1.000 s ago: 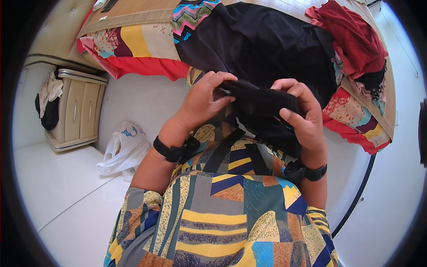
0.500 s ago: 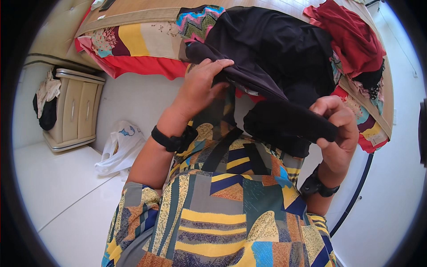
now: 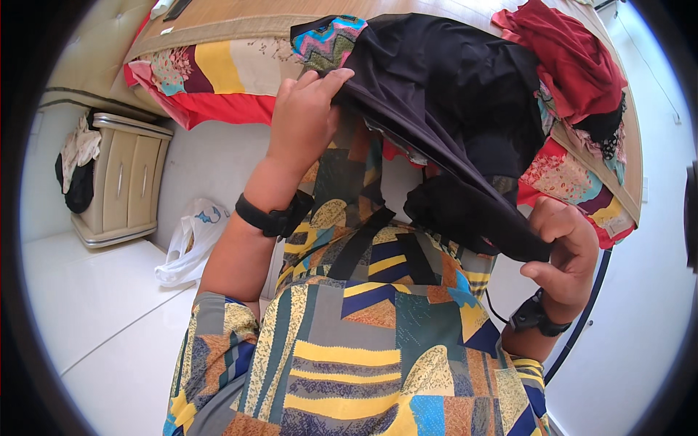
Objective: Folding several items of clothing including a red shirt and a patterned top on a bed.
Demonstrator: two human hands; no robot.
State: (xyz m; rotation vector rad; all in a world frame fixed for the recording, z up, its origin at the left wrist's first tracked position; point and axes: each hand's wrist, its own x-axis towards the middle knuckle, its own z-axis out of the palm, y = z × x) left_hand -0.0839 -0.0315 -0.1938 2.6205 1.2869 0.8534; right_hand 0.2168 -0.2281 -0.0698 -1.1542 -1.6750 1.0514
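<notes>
A large black garment [image 3: 436, 65] with a zigzag-patterned panel [image 3: 327, 40] at its left end lies partly on the bed and hangs over the near edge. My left hand [image 3: 309, 109] pinches its edge just below that panel. A dark narrow strip of the cloth runs tautly down to the right. At its lower end my right hand [image 3: 567, 247] has curled fingers against the black tip; the exact grip is partly hidden behind the cloth. The garment's lower folds hang in front of my patterned clothing [image 3: 349, 349].
The bed's wooden-toned mat [image 3: 240, 18] spreads behind the garment, above a patchwork sheet [image 3: 218, 65]. Dark red cloth [image 3: 567, 65] is heaped at the right. On the left stand a beige nightstand [image 3: 127, 174] and, on the floor, a white plastic bag [image 3: 190, 243].
My left hand has moved up and left, and my right hand down and slightly right. The strip of black cloth between them is now stretched longer and straighter.
</notes>
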